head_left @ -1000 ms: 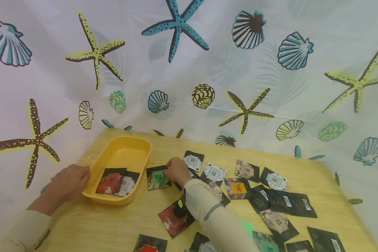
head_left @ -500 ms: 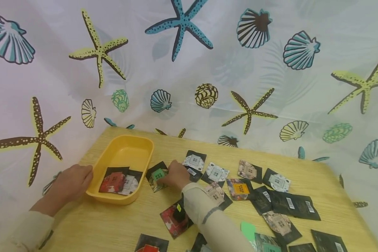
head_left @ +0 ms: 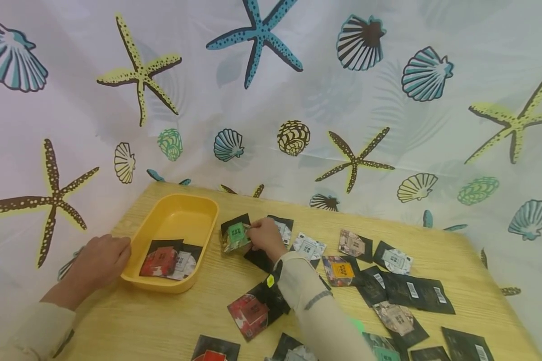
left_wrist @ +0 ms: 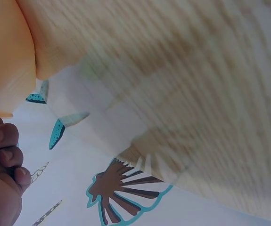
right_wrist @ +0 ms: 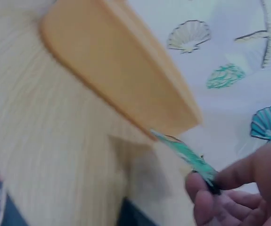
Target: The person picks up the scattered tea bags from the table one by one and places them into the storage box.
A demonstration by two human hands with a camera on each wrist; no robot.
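Between the thumb and fingers of my right hand is a small black sachet with a green label. It is lifted off the table, and the right wrist view shows the green-faced sachet nearly edge-on. My left hand grips the left rim of a yellow plastic tray. Its curled fingers show beside the tray wall in the left wrist view. Inside the tray lie a red-labelled sachet and a white-labelled one, partly overlapping.
Several sachets lie scattered over the wooden table, among them a red one, an orange-labelled one and black ones face down. A white curtain printed with shells and starfish stands behind and around the table.
My right hand has pinched the green-labelled sachet, turned it and raised it from the table, slightly away and to the right. The left hand stays at the tray's rim.
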